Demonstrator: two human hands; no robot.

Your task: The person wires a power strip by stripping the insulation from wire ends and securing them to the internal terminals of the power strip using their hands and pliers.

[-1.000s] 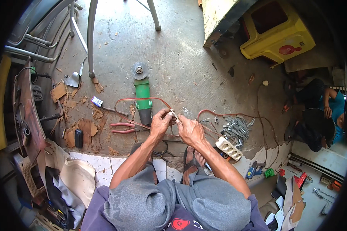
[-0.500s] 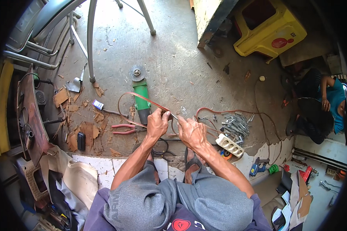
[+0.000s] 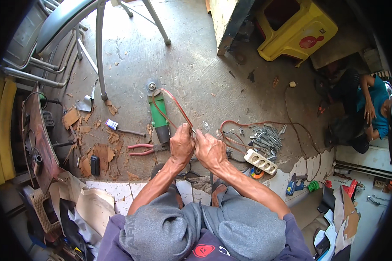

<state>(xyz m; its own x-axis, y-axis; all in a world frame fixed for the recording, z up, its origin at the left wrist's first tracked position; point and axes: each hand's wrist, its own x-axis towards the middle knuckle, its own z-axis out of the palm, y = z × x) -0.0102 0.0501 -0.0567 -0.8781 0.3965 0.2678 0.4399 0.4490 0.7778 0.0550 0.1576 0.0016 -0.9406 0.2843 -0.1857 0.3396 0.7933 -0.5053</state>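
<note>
My left hand (image 3: pixel 182 145) is closed around a thin reddish-brown electrical cord (image 3: pixel 184 114), which loops up and away from the fingers. Right beside it, my right hand (image 3: pixel 211 150) is closed too, its thumb close to the cord. A small bit of shiny metal shows between the two hands; its kind is hidden by the fingers. Just beyond my left hand lies a green angle grinder (image 3: pixel 158 111) with a disc at its far end. Red-handled pliers (image 3: pixel 143 149) rest left of my left hand. A cream power strip (image 3: pixel 260 162) lies right of my right hand.
Loose metal pieces (image 3: pixel 265 140) are heaped beyond the power strip. Torn brown scraps (image 3: pixel 102 152) litter the left floor. A chair leg (image 3: pixel 99 65) stands far left, a yellow plastic stool (image 3: pixel 298 35) far right. At right sits another person (image 3: pixel 374 104). A blue tool (image 3: pixel 295 186) lies nearer.
My hands have drawn closer together, the right one moving left. The cord's loop now rises higher, over the grinder. The metal shaft between the hands is mostly covered. The view has shifted slightly.
</note>
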